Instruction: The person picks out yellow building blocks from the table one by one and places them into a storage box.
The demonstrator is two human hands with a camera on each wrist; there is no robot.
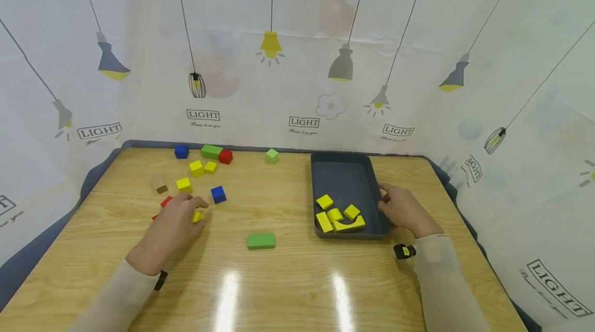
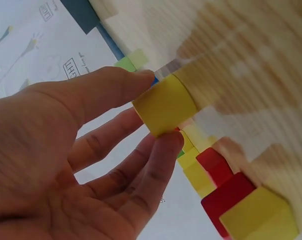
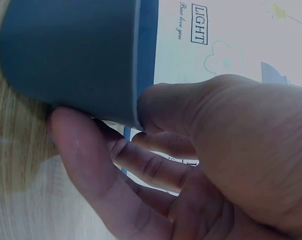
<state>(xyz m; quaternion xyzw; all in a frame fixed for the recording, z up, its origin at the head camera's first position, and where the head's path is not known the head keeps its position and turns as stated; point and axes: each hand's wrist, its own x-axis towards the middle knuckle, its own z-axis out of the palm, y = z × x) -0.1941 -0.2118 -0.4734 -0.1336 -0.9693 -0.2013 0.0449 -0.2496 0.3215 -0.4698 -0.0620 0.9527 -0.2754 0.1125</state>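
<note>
My left hand (image 1: 172, 228) is over the left part of the table, pinching a yellow block (image 2: 165, 105) between thumb and a fingertip. In the head view that block is partly hidden by the hand. Red blocks (image 2: 225, 197) and another yellow block (image 2: 260, 217) lie close by. On the right, my right hand (image 1: 405, 209) grips the side of a dark grey tray (image 1: 344, 172), its thumb at the rim and a finger low against the outer wall. Several yellow blocks, among them an arch-shaped one (image 1: 349, 225), lie in the tray's near end.
Blue (image 1: 218, 194), yellow (image 1: 184, 185), red (image 1: 225, 156) and green (image 1: 212, 152) blocks are scattered at the left and back. A light green block (image 1: 271, 156) sits near the back edge, a green one (image 1: 261, 241) at front centre. A printed white curtain (image 1: 251, 89) surrounds the table.
</note>
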